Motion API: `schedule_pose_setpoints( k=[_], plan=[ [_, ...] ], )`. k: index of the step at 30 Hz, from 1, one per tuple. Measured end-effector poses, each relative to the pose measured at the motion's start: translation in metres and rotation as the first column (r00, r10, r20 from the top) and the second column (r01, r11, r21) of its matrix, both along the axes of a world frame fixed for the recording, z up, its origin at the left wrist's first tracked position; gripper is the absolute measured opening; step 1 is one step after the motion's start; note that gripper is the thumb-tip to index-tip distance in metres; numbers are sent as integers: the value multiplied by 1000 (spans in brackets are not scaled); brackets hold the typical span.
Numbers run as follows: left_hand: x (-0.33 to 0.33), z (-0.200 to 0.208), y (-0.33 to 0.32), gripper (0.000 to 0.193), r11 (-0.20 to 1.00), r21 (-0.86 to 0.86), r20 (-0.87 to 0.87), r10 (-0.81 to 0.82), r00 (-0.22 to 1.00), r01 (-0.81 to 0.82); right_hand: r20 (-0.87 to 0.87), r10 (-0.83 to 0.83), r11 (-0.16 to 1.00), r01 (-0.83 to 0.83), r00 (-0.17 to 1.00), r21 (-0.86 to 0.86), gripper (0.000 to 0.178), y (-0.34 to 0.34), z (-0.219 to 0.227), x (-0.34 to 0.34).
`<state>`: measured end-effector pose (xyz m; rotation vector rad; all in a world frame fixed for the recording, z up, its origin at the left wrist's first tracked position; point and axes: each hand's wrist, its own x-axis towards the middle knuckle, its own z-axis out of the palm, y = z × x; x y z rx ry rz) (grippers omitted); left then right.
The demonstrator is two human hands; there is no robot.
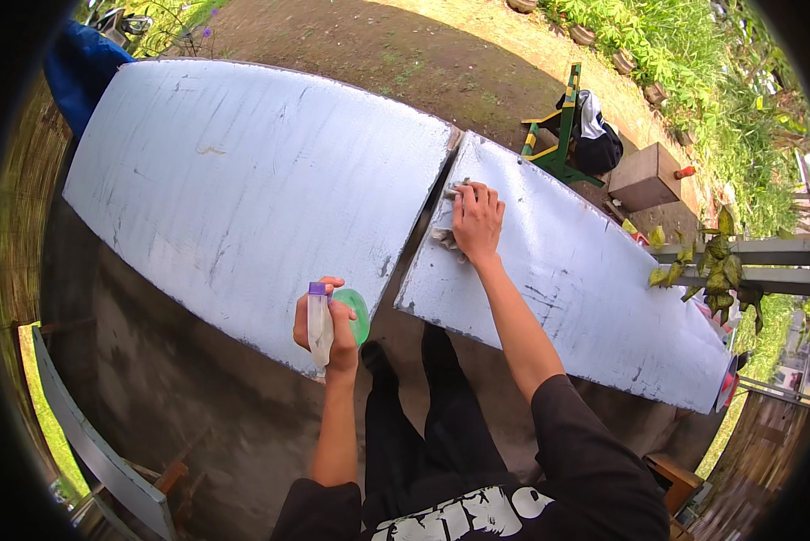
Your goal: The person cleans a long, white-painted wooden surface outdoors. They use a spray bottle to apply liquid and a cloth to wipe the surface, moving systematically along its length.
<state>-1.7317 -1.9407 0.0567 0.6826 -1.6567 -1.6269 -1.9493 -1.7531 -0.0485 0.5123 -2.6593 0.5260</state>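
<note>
My left hand (pixel 335 329) is closed around a spray bottle with a purple and white trigger head (pixel 318 320) and a green body (pixel 355 316). It is held above the near edge of the left white tabletop (pixel 243 171). My right hand (pixel 479 219) presses a crumpled greyish rag (pixel 445 238) onto the right white tabletop (pixel 558 270), close to its left edge. The rag sticks out beside the fingers, and the palm hides the rest. Dark scuffs and scratches mark both white surfaces.
A narrow gap (pixel 420 225) separates the two tabletops. Behind them stand a green and yellow stand (pixel 567 126), a dark bag or cap (pixel 597 149) and a box-shaped block (pixel 646 177). Leafy vines hang on a rail (pixel 739 252) at right. A blue cover (pixel 85 72) is at far left.
</note>
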Motion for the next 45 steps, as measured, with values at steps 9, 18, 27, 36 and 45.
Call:
schedule_pose_setpoints(
  k=[9, 18, 27, 36, 45],
  plan=[
    [-81, -13, 31, 19, 999, -42, -7, -26, 1000, 26, -36, 97, 995, -97, 995, 2, 15, 3, 1, -134],
    [-184, 1, 78, 17, 980, -182, -45, -97, 994, 87, 21, 241, 968, -238, 970, -83, 16, 33, 7, -115],
    [-215, -17, 144, 18, 946, -111, 3, -305, 952, 304, 111, -334, 939, 341, 936, -49, 19, 238, 1, -58],
    [-198, -46, 168, 18, 832, -393, 64, -399, 915, 391, 116, -407, 906, 417, 906, -78, 21, 151, 6, -60],
    [-198, -50, 154, 22, 847, -346, -44, -444, 895, 403, 152, -300, 943, 317, 942, -98, 20, 241, -2, -12]
  ],
)
